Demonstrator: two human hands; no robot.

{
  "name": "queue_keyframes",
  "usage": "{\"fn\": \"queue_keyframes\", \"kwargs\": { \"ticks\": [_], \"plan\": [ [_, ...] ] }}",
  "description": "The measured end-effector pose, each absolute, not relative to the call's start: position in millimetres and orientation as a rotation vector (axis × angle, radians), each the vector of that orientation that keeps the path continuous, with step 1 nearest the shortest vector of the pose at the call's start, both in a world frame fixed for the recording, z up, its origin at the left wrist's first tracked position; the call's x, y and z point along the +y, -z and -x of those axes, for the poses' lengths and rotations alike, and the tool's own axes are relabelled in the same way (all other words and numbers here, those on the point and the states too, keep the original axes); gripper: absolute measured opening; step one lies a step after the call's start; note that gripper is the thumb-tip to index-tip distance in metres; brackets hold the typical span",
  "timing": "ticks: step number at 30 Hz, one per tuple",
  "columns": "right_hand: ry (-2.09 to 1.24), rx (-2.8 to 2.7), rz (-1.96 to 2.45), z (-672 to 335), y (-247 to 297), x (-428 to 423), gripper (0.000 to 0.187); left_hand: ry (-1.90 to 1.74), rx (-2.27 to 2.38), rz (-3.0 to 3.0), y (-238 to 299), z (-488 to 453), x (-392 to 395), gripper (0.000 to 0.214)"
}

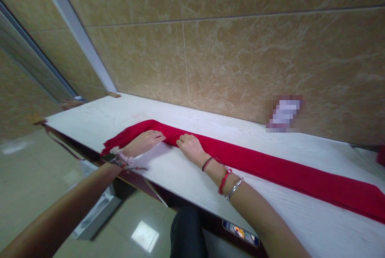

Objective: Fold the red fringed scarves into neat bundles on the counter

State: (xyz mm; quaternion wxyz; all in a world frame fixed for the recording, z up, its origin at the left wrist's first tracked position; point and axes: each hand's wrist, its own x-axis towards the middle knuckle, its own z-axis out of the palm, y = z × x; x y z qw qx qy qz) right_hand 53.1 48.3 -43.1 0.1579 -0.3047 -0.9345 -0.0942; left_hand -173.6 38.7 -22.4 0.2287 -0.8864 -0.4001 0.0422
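Note:
A long red scarf [258, 162], folded into a narrow strip, lies along the white tabletop, with its fringed end at the left and its other end running off to the right. My left hand [146, 142] rests over the near edge of the scarf close to the fringe, fingers pressed together on the cloth. A short gap to the right, my right hand [191, 148] has its fingers curled closed at the same edge. Both thumbs are mostly hidden. Between the two hands the cloth's near edge is visible.
Behind the white table [192, 174] rises a tan marbled wall [228, 61]. A blurred-out card-like item [285, 113] stands by the wall. Below the front edge sits a phone [240, 233] with a lit screen. A white box [98, 216] is on the floor at left.

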Motion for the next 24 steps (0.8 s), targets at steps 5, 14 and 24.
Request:
{"fn": "queue_keyframes", "kwargs": {
  "ticks": [5, 14, 24],
  "plan": [
    [0.274, -2.643, 0.92, -52, 47, 46, 0.02, -0.007, -1.146, 2.364, 30, 172, 40, 0.024],
    [0.272, -2.697, 0.801, -52, 46, 41, 0.024, -0.016, -1.166, 2.442, 33, 185, 48, 0.028],
    [0.214, -2.717, 0.803, -51, 49, 43, 0.024, -0.13, -1.15, 2.45, 37, 202, 54, 0.034]
  ]
}}
